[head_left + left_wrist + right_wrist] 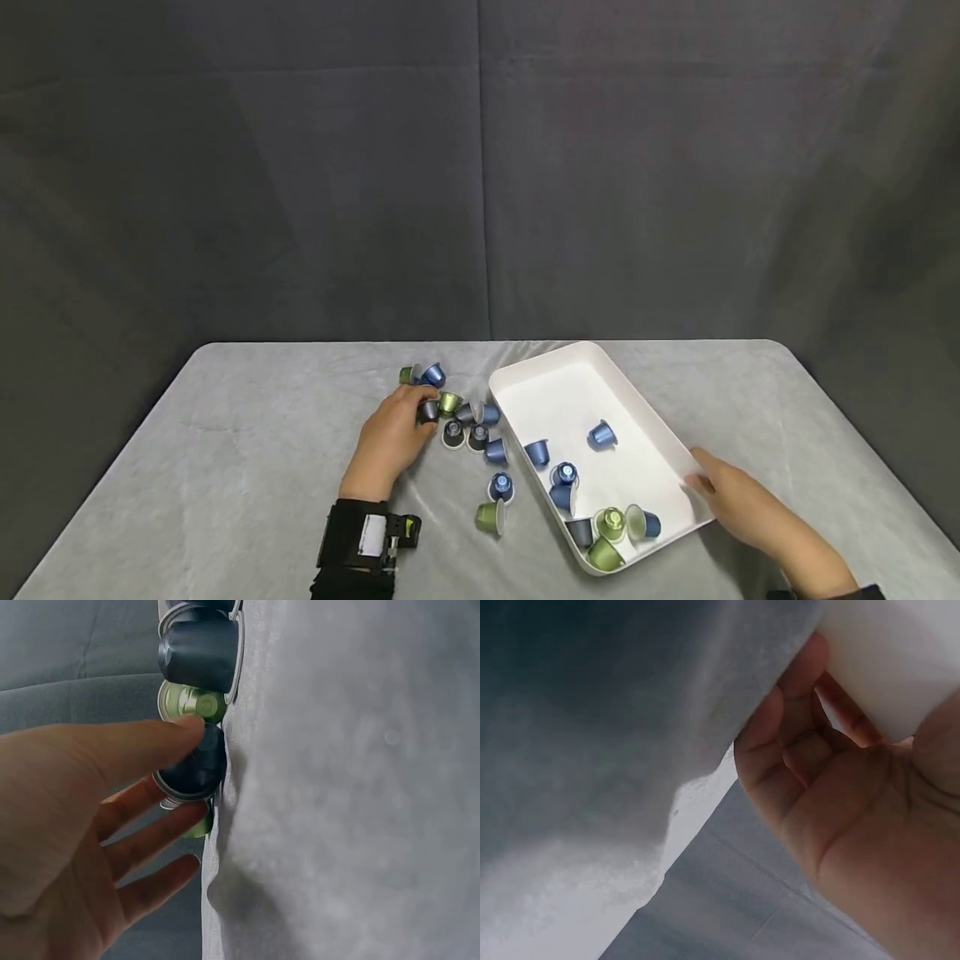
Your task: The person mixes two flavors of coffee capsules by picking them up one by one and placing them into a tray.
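My left hand (392, 435) is at the left of a loose cluster of coffee capsules, pinching a dark capsule (428, 411) between thumb and fingers. In the left wrist view the thumb lies across that dark capsule (196, 766), beside a green capsule (196, 703). With its thumb over the rim, my right hand (738, 500) grips the right side of a white tray (577, 383). In the right wrist view its fingers curl by the tray's outer wall (885, 667). Blue, green and dark capsules lie in the tray, mostly towards its near end, including a blue capsule (602, 435).
Between left hand and tray lie several more capsules, among them a dark upright capsule (453, 433) and a blue capsule (497, 452). Nearer stand a blue capsule (501, 487) and a tipped green capsule (491, 517). A grey cloth covers the table (225, 467); a dark curtain (337, 208) hangs behind.
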A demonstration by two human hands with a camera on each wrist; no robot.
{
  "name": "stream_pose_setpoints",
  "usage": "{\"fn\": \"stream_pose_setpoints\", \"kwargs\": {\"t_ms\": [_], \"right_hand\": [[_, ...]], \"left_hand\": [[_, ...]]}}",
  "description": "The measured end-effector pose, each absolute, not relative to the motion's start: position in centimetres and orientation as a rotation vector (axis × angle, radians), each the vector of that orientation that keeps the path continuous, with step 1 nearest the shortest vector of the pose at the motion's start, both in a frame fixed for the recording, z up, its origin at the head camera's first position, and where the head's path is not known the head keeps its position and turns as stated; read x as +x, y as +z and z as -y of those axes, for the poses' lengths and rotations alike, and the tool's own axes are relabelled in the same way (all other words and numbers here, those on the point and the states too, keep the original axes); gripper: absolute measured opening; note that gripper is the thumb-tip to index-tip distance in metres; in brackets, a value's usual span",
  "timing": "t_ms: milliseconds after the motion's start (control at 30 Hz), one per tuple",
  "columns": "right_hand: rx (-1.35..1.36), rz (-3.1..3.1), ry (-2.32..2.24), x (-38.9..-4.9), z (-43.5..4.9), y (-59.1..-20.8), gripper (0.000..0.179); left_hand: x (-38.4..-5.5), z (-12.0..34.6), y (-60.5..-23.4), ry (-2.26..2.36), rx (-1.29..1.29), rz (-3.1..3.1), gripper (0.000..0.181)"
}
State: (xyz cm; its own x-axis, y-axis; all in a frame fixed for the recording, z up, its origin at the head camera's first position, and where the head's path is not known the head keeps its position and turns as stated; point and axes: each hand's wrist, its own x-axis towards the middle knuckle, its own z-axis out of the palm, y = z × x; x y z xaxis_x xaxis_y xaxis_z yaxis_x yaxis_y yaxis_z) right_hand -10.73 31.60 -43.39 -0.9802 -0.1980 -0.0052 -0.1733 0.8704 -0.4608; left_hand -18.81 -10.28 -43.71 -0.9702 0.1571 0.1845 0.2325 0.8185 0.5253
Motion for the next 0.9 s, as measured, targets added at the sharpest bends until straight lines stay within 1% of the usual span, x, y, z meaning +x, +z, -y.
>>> {"fn": "stream_pose_setpoints", "kwargs": {"t_ms": [100, 300, 533, 733, 900], "right_hand": [[-0.304, -2.997, -0.713, -11.0, -31.7, -43.3, 0.007], [-0.333, -3.009, -0.694, -11.4, -31.8, -43.2, 0.013], [-0.355, -3.023, -0.68, -11.6, -31.9, -43.1, 0.013], [-0.338, -3.001, -0.671, -11.6, -31.8, -43.0, 0.01], [-0.336, -2.992, -0.688, -11.8, -31.7, -42.9, 0.014]], "left_hand": [[-19.1, 10.4, -43.6, -0.861, -0.308, 2.849, 0.044], [-19.3, 10.5, -43.3, -0.881, -0.274, 2.849, 0.038], [-19.5, 10.1, -42.8, -0.871, -0.234, 2.873, 0.042], [-19.2, 9.4, -42.0, -0.81, -0.224, 2.838, 0.04], [-18.7, 8.4, -40.7, -0.775, -0.267, 2.791, 0.041]]}}
